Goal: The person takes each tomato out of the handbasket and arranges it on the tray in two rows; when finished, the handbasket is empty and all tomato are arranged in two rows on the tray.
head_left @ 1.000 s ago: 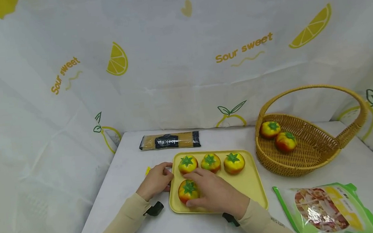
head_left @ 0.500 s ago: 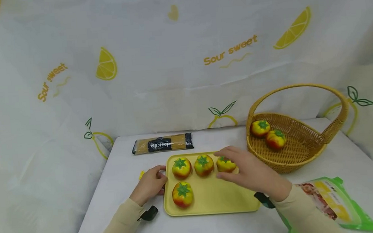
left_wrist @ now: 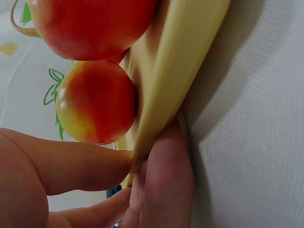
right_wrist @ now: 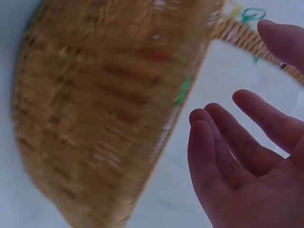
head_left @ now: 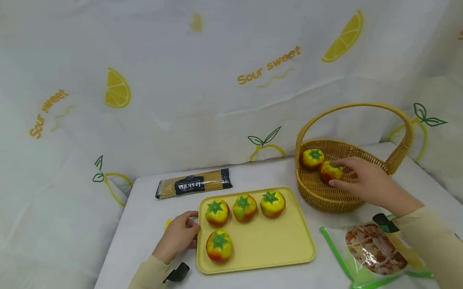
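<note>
In the head view, the yellow tray (head_left: 271,244) carries several red-and-yellow fruits with green leafy caps, including a front-left fruit (head_left: 219,246). My left hand (head_left: 177,235) grips the tray's left edge; the left wrist view shows its thumb and fingers pinching the rim (left_wrist: 178,57). Over the wicker basket (head_left: 324,200) reaches my right hand (head_left: 369,182), thumb and fingers apart around the right side of a fruit (head_left: 330,172). Another fruit (head_left: 312,159) lies beside that one. In the right wrist view, the right hand (right_wrist: 256,161) has nothing between its spread fingers.
A pasta packet (head_left: 194,183) lies behind the tray. At the front right, a green-edged food bag (head_left: 374,251) lies under the right forearm. The basket's tall handle (head_left: 354,105) arches above it. A printed cloth (head_left: 172,99) hangs behind the table.
My right hand has left the front-left fruit on the tray and moved right, over to the basket. The left hand stays at the tray's edge. The head view has shifted right.
</note>
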Tool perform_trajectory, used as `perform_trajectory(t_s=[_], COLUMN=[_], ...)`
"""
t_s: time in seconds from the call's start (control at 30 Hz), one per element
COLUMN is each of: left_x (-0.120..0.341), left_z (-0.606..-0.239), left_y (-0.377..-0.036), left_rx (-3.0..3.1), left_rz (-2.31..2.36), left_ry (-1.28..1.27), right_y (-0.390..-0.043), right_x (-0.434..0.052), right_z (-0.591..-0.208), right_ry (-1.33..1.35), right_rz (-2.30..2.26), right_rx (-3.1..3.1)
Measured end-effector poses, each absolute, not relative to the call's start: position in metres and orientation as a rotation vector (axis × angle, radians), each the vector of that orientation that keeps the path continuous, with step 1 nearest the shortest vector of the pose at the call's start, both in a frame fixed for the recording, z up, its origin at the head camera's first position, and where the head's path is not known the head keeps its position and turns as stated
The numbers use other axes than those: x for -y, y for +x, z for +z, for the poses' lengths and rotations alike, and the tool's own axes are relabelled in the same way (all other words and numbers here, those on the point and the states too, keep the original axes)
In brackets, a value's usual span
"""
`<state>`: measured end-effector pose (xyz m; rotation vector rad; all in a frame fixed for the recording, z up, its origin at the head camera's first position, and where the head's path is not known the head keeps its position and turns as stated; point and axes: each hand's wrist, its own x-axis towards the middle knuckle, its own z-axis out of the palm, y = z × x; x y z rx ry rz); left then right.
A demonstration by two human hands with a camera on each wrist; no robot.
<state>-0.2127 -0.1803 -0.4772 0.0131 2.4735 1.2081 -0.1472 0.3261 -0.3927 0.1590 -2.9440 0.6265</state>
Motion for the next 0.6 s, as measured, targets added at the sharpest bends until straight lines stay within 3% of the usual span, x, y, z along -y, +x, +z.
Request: perform_trajectory(t_s=[0.6], left_x=[0.181], left_z=[-0.474], left_y=[-0.211], left_rx=[-2.482], left_rz=[1.221], left_ry=[0.028], right_y=[-0.186], right_x=[-0.363], right_z=[-0.414], right_ry=[0.015], right_rz=[0.697], right_rx=[3.121])
